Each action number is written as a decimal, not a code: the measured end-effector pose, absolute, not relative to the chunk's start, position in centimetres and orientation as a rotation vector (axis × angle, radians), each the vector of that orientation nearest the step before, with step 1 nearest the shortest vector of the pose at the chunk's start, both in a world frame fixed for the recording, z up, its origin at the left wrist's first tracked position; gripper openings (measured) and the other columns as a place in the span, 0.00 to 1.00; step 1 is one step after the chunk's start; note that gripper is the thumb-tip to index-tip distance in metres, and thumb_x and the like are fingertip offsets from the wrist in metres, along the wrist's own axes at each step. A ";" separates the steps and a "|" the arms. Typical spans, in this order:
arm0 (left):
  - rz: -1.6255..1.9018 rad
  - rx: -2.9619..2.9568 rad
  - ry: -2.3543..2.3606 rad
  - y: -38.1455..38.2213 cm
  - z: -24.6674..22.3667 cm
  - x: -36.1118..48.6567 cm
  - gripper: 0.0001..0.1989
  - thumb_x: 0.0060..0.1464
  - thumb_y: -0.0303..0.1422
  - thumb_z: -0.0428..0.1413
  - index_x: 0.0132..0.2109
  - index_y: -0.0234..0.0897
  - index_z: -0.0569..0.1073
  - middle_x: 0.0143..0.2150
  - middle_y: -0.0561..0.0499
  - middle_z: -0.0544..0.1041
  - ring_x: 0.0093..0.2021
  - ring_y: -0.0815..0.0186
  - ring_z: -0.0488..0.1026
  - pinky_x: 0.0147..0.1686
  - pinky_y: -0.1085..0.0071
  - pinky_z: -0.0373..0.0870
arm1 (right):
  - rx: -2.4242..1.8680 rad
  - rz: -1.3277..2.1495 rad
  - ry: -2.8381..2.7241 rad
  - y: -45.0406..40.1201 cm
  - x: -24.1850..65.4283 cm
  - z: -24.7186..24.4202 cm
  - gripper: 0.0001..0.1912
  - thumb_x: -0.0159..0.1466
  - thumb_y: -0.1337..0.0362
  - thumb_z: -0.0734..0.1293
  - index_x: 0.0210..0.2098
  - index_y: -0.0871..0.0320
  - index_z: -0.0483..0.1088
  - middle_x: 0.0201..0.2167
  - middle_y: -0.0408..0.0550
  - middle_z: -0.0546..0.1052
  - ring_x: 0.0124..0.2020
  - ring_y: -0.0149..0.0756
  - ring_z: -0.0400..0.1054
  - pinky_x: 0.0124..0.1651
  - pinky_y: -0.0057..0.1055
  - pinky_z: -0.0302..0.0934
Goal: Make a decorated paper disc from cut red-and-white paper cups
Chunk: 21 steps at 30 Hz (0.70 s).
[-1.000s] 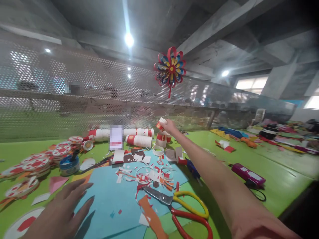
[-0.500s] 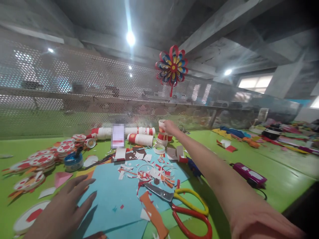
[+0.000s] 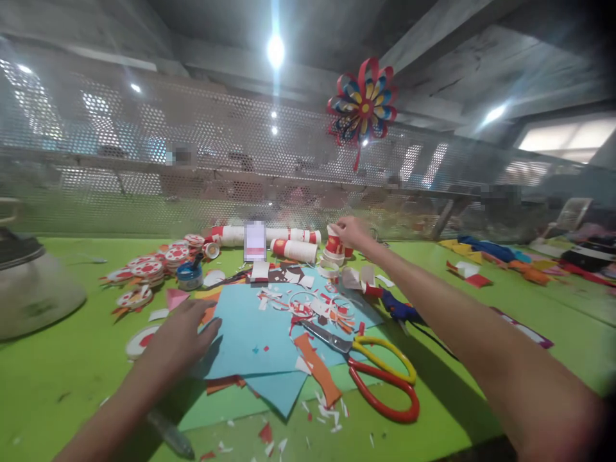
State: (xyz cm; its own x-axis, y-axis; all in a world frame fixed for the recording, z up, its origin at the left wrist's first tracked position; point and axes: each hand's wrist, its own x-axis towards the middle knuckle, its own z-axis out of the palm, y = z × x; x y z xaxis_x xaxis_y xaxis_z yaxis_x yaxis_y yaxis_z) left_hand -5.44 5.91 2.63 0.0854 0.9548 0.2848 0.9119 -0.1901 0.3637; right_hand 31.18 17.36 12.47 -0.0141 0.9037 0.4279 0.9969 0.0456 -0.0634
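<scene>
At the back of the table my right hand (image 3: 355, 233) is closed around the upper part of a red-and-white paper cup (image 3: 332, 245), which stands among cut cup pieces. White paper rings (image 3: 329, 268) lie just in front of it. My left hand (image 3: 185, 327) rests with its fingers apart at the left edge of a light blue paper sheet (image 3: 240, 346), holding nothing. Scissors (image 3: 346, 345) with one yellow and one red handle lie on the sheets, blades partly apart. Paper scraps (image 3: 308, 311) and a wavy orange strip (image 3: 318, 372) are around them.
Rows of nested paper cups (image 3: 294, 250) lie along the perforated screen (image 3: 216, 141). Red-spotted paper discs (image 3: 149, 266) and a blue jar (image 3: 189, 276) sit at left. A blue glue gun (image 3: 399, 307) and its cord lie under my right forearm. A paper flower (image 3: 364, 108) hangs above.
My view has shifted left and down, so the table items appear further right and higher. My right hand stays at the cup; my left hand remains open by the blue sheet.
</scene>
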 end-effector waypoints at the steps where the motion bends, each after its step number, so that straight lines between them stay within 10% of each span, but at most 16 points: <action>1: 0.662 2.226 1.953 5.8 2.7 -5.4 0.24 0.53 0.40 0.46 0.50 0.31 0.73 0.52 0.36 0.75 0.50 0.50 0.73 0.50 0.56 0.68 | -1.874 -0.326 -2.047 16.3 30.2 12.1 0.13 0.67 0.59 0.63 0.47 0.60 0.70 0.46 0.49 0.74 0.44 0.39 0.71 0.46 0.42 0.66; 12: 0.492 2.079 1.896 6.0 3.4 -4.9 0.28 0.57 0.43 0.45 0.59 0.28 0.65 0.51 0.33 0.76 0.49 0.45 0.73 0.47 0.54 0.67 | -1.772 0.023 -2.376 -1.4 32.9 7.1 0.14 0.65 0.58 0.63 0.33 0.61 0.77 0.28 0.51 0.76 0.29 0.36 0.67 0.33 0.30 0.56; 21: 0.705 1.842 1.813 6.8 3.6 -4.3 0.31 0.54 0.45 0.52 0.58 0.27 0.66 0.43 0.39 0.79 0.34 0.59 0.77 0.31 0.68 0.72 | -1.783 0.256 -2.423 -6.9 31.6 3.2 0.35 0.52 0.74 0.65 0.59 0.51 0.63 0.42 0.53 0.71 0.42 0.43 0.66 0.39 0.31 0.57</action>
State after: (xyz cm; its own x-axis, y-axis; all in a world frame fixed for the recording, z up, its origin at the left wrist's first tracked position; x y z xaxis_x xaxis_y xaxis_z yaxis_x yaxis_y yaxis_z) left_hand -4.34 6.75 3.60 0.0012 0.9992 0.0408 0.7641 -0.0272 0.6445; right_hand 31.55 -6.86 3.22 -0.2974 0.9548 -0.0018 0.9340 0.2906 -0.2078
